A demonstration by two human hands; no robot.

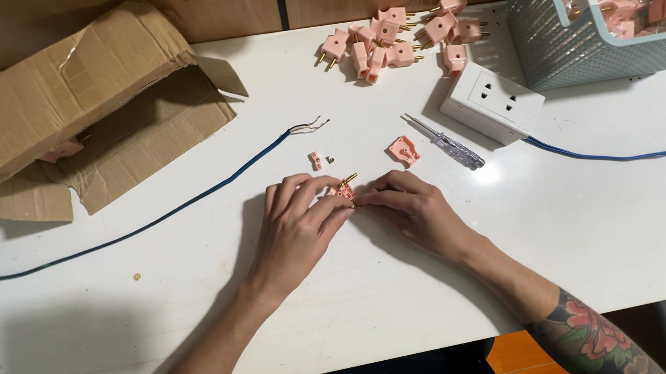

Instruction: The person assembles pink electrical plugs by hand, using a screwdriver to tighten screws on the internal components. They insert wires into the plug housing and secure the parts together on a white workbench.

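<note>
- Fingertips (pixel 332 203) of both hands are pinched on a small pink plastic plug body (pixel 342 189), brass pin projecting; it is held just above the white tabletop (pixel 554 218), below the loose plug cover.
- Left hand (pixel 298 222): fingers curled, grasping the plug body's left side.
- Right hand (pixel 411 206): fingers closed on its right side.
- Loose plug cover (pixel 404 151), pink moulded shell, lying flat.
- Screwdriver (pixel 445 142), clear handle, just right of the cover.
- Socket block (pixel 493 101), white, squared, beyond the screwdriver.
- Blue cable (pixel 193 198), bared strands, left of the cover.
- Pink plugs (pixel 393 38), heaped, far above the cover.
- Cardboard box (pixel 85 103), torn, creased, far left.
- Mesh basket (pixel 565 38), pale green, upper right.
</note>
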